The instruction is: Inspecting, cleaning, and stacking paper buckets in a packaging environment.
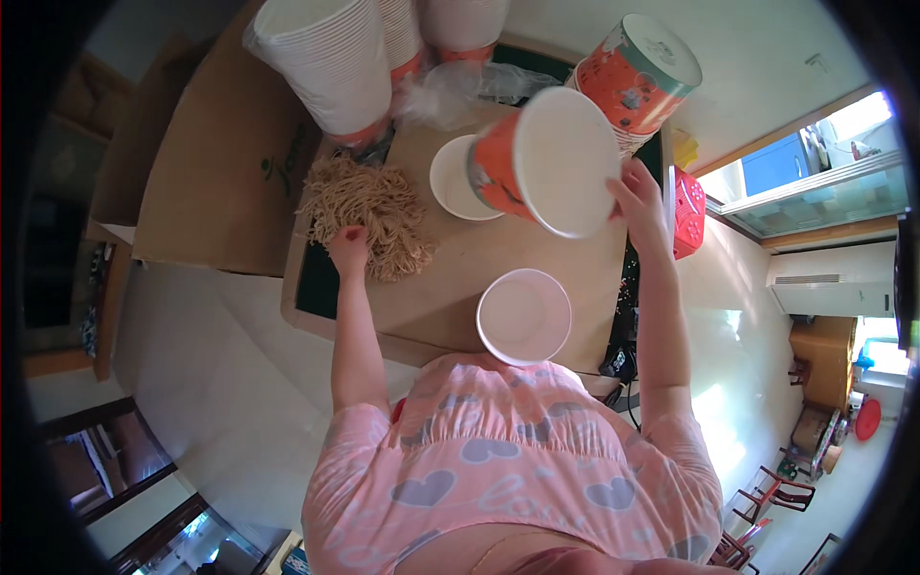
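My right hand [640, 199] grips the rim of a large paper bucket [498, 165], orange outside and white inside. The bucket is tilted, its wide mouth toward me. My left hand [350, 247] is closed at the near edge of a heap of tangled beige strings [379, 206]; whatever is between its fingers is hidden. A white paper bucket [524, 316] stands upright by the table's near edge, its mouth up. Another white bucket [448, 180] sits farther back, partly covered by the held one.
Tall stacks of white paper buckets [331, 67] stand at the far left beside clear plastic wrap [450, 91]. An upside-down orange and green stack [637, 77] is at the far right. A big cardboard box [216, 172] flanks the brown table top [412, 307]; a red basket [688, 213] lies beyond its right side.
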`<state>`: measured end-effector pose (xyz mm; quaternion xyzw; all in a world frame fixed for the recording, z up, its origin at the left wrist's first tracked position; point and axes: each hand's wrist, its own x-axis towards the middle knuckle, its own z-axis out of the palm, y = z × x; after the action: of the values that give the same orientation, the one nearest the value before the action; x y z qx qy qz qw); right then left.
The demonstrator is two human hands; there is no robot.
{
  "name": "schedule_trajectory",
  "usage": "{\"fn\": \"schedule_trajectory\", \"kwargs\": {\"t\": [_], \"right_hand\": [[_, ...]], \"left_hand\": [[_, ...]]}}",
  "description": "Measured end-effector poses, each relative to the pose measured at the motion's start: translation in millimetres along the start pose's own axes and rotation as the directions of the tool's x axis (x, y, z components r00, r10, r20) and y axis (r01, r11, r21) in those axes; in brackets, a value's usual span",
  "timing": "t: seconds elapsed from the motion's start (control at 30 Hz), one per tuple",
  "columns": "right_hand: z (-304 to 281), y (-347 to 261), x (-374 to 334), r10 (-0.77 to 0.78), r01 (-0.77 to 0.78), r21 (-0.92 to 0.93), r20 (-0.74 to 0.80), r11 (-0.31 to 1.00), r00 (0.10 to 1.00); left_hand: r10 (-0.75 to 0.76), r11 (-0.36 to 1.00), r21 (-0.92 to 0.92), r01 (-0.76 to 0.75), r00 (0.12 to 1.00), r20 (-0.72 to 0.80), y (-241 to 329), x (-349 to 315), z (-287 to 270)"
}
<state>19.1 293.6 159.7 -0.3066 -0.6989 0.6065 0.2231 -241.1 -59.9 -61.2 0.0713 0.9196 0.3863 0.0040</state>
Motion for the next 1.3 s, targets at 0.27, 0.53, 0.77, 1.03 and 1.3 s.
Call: {"fn": "schedule_trajectory", "kwargs": {"t": [0.27, 0.53, 0.77, 1.03, 1.3], "right_hand": [[-79, 111, -61, 0.295, -0.281, 0.094, -0.211, 0.955, 0.932], [-32, 155, -81, 0.436, -0.409, 0.157, -0.232, 0.899, 0.87], [-13, 155, -161, 0.372, -0.343, -0.303, 0.043, 0.889, 0.927], [35, 148, -155, 0.401, -0.391, -0.163, 0.027, 0.906, 0.916], [64, 80, -210, 0.535, -0.738, 0.304, 0.532, 0.603, 0.656]], "left_hand": [[-0.13, 0.94, -0.312, 0.14, 0.99, 0.054, 56, 20, -40], [-0.01, 0.98, 0.197, -0.017, 0.991, 0.133, 14, 18, -12], [0.11, 0.736, -0.674, -0.062, 0.994, 0.028, 107, 14, -106], [0.303, 0.774, -0.621, -0.122, 0.933, 0.194, 213, -83, -159], [0.487, 0.848, -0.518, -0.114, 0.555, 0.675, 178, -231, -83]]}}
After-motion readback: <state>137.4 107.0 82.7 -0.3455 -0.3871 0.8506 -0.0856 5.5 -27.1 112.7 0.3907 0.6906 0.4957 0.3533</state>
